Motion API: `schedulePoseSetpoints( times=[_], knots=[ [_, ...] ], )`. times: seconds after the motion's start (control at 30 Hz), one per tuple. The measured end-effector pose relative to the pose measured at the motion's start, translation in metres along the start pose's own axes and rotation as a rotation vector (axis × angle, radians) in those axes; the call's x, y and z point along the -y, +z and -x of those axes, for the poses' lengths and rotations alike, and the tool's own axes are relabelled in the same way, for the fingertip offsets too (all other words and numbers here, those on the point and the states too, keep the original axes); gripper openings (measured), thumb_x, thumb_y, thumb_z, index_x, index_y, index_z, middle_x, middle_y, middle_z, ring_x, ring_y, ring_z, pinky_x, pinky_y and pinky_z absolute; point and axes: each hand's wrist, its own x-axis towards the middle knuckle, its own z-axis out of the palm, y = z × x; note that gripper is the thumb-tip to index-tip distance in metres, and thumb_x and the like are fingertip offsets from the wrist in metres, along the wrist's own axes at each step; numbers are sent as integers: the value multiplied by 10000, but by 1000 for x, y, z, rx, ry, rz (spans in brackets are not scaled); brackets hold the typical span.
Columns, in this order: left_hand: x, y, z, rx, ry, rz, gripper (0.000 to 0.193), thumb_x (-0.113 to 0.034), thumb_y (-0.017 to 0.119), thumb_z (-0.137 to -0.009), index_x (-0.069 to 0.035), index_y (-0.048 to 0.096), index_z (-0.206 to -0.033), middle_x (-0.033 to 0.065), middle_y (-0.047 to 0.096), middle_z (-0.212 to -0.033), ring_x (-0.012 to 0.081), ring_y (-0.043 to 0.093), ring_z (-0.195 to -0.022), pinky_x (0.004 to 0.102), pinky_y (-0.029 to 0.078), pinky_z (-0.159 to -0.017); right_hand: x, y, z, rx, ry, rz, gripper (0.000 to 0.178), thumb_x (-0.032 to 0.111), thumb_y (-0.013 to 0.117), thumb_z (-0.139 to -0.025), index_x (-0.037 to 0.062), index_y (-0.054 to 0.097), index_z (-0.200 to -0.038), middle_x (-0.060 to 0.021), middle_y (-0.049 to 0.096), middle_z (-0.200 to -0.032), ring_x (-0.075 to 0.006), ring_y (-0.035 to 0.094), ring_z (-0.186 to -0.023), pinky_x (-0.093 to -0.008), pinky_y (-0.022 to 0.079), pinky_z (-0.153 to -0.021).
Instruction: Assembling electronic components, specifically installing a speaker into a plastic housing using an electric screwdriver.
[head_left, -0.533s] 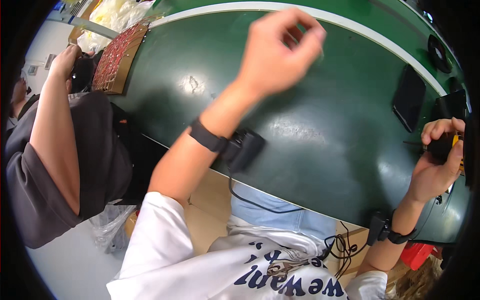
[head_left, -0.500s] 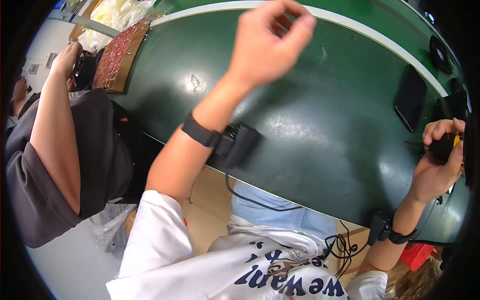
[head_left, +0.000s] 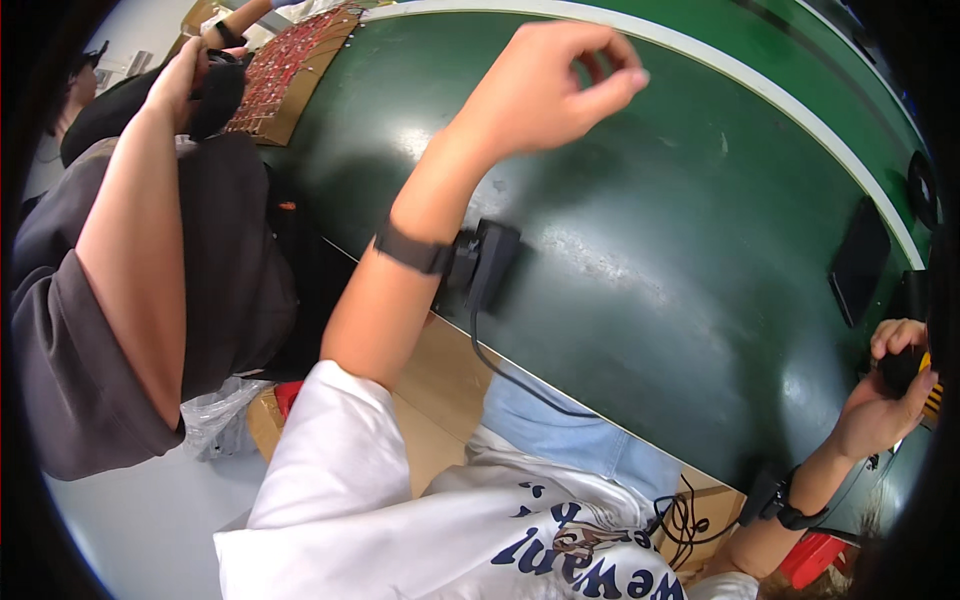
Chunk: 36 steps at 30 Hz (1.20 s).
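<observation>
My left hand [head_left: 555, 90] is raised over the far part of the green table [head_left: 640, 310], its fingers curled round toward the thumb in a pinch. Whatever it pinches, if anything, is too small to make out. At the right edge of the picture my right hand [head_left: 880, 415] is closed round a black-and-yellow object [head_left: 932, 390], partly hidden by the fingers and cut off by the rim. Each wrist wears a black strap with a small black device; a cable runs from the left device [head_left: 492, 265].
A flat black device [head_left: 860, 262] lies on the table's right side, near a black ring-shaped thing [head_left: 922, 190]. To my left stands a person in a dark grey shirt [head_left: 225, 270], beside a cardboard piece covered with red wires [head_left: 290, 75]. Coiled black cable [head_left: 685, 525] hangs by my lap.
The view has shifted, so the table and the neighbour sit differently in the picture. My left hand keeps its curled pose, and my right hand still grips the black-and-yellow object.
</observation>
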Motion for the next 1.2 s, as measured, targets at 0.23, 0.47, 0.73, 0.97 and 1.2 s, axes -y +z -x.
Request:
schedulePoseSetpoints(
  times=[0.23, 0.47, 0.73, 0.97, 1.2],
  knots=[
    [-52, -62, 127, 253, -459, -301, 191, -81, 809, -773, -2, 670, -878, 86, 659, -783, 208, 618, -700, 325, 490, -655, 5, -3, -1, -14, 6, 48, 456, 417, 407, -1062, 16, 512, -1252, -74, 443, -905, -189, 431, -800, -324, 352, -733],
    [-99, -56, 220, -49, -565, -498, 250, 2, 775, -717, -12, 724, -961, 96, 686, -1007, 265, 654, -876, 349, 534, -777, 5, 2, 3, -39, 14, -36, 458, 469, 455, -1046, 34, 497, -1182, -78, 444, -899, -192, 419, -787, -319, 344, -716],
    [-100, -42, 243, -143, -509, -619, 246, 2, 786, -712, -16, 763, -955, 103, 722, -999, 294, 700, -1002, 375, 568, -853, 6, 9, 0, -75, 22, 33, 433, 422, 449, -1050, 1, 476, -1148, -79, 407, -895, -199, 404, -811, -313, 347, -720],
    [-109, -31, 233, -223, -662, -566, 173, -18, 782, -736, -2, 747, -905, 87, 727, -1016, 272, 693, -1032, 367, 563, -882, 4, 0, -3, -118, 16, 65, 449, 402, 430, -1029, -23, 480, -1161, -75, 397, -910, -203, 399, -828, -324, 337, -732],
    [-87, 36, 28, 851, -566, -230, 407, -482, 701, -878, -125, 699, -1074, 24, 717, -923, 219, 710, -926, 334, 580, -818, 7, -8, -1, -10, 40, -21, 469, 389, 432, -1038, -20, 521, -1249, -73, 410, -926, -208, 402, -843, -328, 340, -742]
  ],
)
